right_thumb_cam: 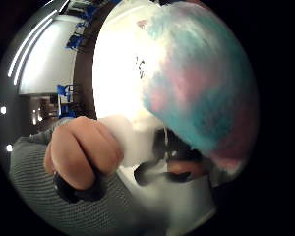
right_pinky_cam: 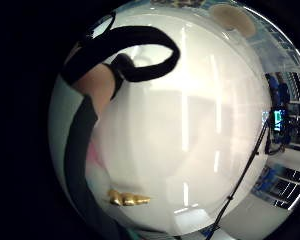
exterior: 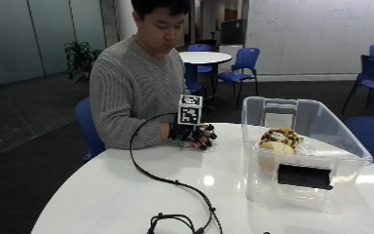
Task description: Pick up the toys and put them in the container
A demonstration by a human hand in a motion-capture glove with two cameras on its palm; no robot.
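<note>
Outside view first: gloved right hand low over the white table, near the person's chest and well apart from the clear plastic container, with fingers curled downward. Cannot tell from here what sits under them. Already inside the container: a spotted yellow-brown plush toy, lying against the near wall.

Thumb-side palm view fills the gap: a fluffy blue-and-pink plush toy pressed close against the palm, bare fingertips hooked around its lower edge. Reads as a grasp on that toy, though how securely cannot be judged. Bare left hand fisted beside it, not touching the toy.

Little-finger-side palm view: mostly glossy tabletop, a trace of pink fluff at the palm's edge, and a small golden object lying on the table, too small to identify.

Likely step: lifting the plush and carrying it to the container. To do it well: gather the fur fully before rising, lift clear of the table, travel high enough to pass over the container's rim, keep the trailing cable from snagging, release above the spotted toy rather than on the wall.
</note>
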